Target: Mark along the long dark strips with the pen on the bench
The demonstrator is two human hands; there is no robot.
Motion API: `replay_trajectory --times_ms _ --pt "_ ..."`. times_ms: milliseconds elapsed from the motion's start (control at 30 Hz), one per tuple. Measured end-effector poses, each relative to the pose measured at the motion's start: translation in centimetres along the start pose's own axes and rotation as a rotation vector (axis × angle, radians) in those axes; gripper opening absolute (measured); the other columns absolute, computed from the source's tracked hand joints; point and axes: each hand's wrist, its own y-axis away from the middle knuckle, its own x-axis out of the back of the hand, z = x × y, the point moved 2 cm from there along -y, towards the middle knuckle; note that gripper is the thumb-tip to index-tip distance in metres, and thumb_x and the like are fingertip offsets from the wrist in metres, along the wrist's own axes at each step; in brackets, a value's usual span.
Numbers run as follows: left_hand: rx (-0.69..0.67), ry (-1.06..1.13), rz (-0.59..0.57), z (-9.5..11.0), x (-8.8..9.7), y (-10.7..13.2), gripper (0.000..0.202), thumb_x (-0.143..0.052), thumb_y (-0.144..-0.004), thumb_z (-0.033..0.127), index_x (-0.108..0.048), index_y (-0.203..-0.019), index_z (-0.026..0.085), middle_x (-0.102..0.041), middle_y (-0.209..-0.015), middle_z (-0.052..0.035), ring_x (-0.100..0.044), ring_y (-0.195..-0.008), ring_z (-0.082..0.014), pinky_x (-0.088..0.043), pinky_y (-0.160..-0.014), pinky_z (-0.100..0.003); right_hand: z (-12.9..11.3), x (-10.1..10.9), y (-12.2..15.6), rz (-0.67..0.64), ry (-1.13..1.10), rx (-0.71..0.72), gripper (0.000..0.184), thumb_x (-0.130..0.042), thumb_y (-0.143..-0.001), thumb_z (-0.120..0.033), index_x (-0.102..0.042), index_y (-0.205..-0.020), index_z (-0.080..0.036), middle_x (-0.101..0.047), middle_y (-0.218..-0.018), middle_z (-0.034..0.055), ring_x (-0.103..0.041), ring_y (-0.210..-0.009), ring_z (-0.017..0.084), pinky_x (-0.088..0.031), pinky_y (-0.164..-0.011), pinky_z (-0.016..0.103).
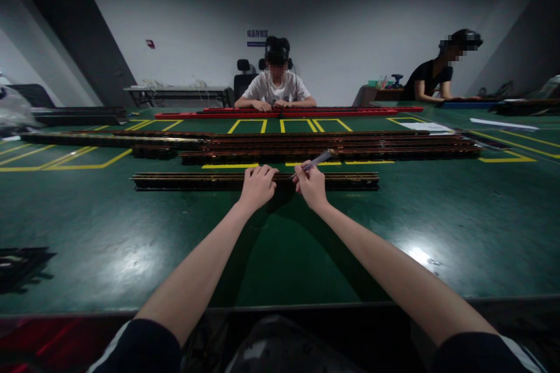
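A long dark strip [184,180] lies across the green table in front of me. My left hand [258,185] rests on its middle with the fingers curled over its top edge. Just to the right, my right hand [311,185] is closed round a thin translucent pen-like tool [317,160], whose tip points up and to the right. Both hands touch the strip near its centre.
Several more long dark strips [332,145] lie stacked further back. Yellow outlines [65,164] mark the green table [109,245]. A person sits opposite behind red strips [219,115]; another person sits at the far right. A dark tray [17,262] lies at the left edge.
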Motion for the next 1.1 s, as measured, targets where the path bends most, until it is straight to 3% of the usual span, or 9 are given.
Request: replay_trajectory --times_ms 600,867,1100 --pt "-0.015 0.031 -0.031 -0.05 0.10 -0.04 0.054 -0.033 -0.080 -0.003 -0.059 -0.122 0.018 -0.063 -0.121 -0.0105 -0.055 -0.115 -0.0245 -0.035 -0.100 -0.046 0.16 0.05 0.00 0.004 0.031 -0.013 0.045 -0.049 -0.083 -0.065 -0.049 -0.078 -0.020 -0.056 -0.063 0.0000 -0.054 -0.045 0.012 -0.048 -0.042 0.025" --pt "-0.012 0.086 -0.036 -0.40 -0.03 -0.12 0.050 -0.032 -0.083 0.002 -0.059 -0.122 0.018 -0.063 -0.121 -0.0108 -0.055 -0.115 -0.0237 -0.036 -0.101 -0.044 0.17 0.19 -0.07 0.000 0.039 -0.037 0.040 -0.050 -0.085 -0.059 -0.049 -0.077 -0.020 -0.056 -0.062 -0.0003 -0.054 -0.045 0.012 -0.048 -0.043 0.025" --pt "-0.009 0.100 -0.049 -0.16 0.35 -0.05 0.039 -0.040 -0.086 0.016 -0.059 -0.120 0.016 -0.063 -0.117 -0.0117 -0.056 -0.112 -0.0253 -0.036 -0.100 -0.044 0.34 0.14 -0.16 0.005 0.040 -0.048 0.036 -0.051 -0.086 -0.055 -0.049 -0.077 -0.020 -0.056 -0.060 -0.0017 -0.053 -0.043 0.011 -0.047 -0.042 0.024"
